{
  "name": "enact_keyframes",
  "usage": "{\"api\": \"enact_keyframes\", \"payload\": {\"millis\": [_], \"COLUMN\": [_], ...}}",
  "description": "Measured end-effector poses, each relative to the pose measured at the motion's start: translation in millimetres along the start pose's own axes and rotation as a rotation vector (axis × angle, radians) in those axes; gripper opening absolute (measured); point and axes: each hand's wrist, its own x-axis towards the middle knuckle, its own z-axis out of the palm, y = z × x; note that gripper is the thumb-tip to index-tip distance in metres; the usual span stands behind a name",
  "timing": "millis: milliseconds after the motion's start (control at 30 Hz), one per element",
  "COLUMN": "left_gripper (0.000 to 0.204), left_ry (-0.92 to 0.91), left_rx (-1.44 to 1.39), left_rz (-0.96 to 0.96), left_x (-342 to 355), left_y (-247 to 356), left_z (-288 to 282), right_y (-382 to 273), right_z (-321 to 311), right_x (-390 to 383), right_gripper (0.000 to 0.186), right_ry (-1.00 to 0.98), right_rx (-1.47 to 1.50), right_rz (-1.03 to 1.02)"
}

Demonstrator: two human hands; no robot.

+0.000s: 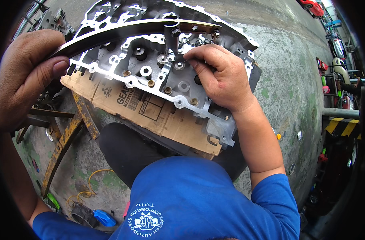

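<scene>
A silver engine cylinder head lies in front of me on flattened cardboard. Across its top runs a long metal lever bar, which looks like a valve spring compressor. My left hand is wrapped round the bar's left end, thumb along its underside. A tubular foot, bolted to the bar, reaches down into the head by a valve. Right beside this foot, my right hand has thumb and forefinger pinched together. Whatever is between those fingertips is too small or hidden to tell.
Rusty yellow metal stand legs are at the left. On the floor lie a thin yellow hose and a blue object. Another metal engine part stands at the far left. A yellow-and-black striped edge is at the right.
</scene>
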Motion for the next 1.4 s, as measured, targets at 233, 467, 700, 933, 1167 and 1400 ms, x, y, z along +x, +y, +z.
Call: {"api": "enact_keyframes", "payload": {"millis": [233,467,700,933,1167,1400], "left_gripper": [0.038,0.037,0.038,0.039,0.039,0.038], "left_ry": [0.002,0.018,-0.004,0.011,0.003,0.005], "left_rx": [0.007,0.051,0.001,0.028,-0.013,-0.022], "left_rz": [-0.007,-0.009,-0.005,-0.011,-0.015,0.005], "left_x": [-1.2,-1.5,-0.9,-2.6,-1.3,-1.4], "left_y": [1.1,3.0,1.4,1.7,1.2,-2.8], "left_z": [-0.2,0.8,-0.6,0.2,0.2,1.1], "right_y": [-0.7,-0.1,0.6,-0.2,0.4,0.5], "right_z": [-0.7,-2.5,-0.2,-2.2,-2.1,-1.4], "right_x": [-0.6,0.7,0.1,-0.2,1.0,1.3], "right_gripper": [0.014,0.016,0.014,0.016,0.017,0.017], "right_ry": [-0.003,-0.037,-0.019,-0.010,0.004,-0.010], "right_rx": [0.000,-0.066,-0.021,-0.021,-0.023,-0.068], "right_rz": [0.004,-0.058,-0.024,-0.047,-0.052,-0.073]}}
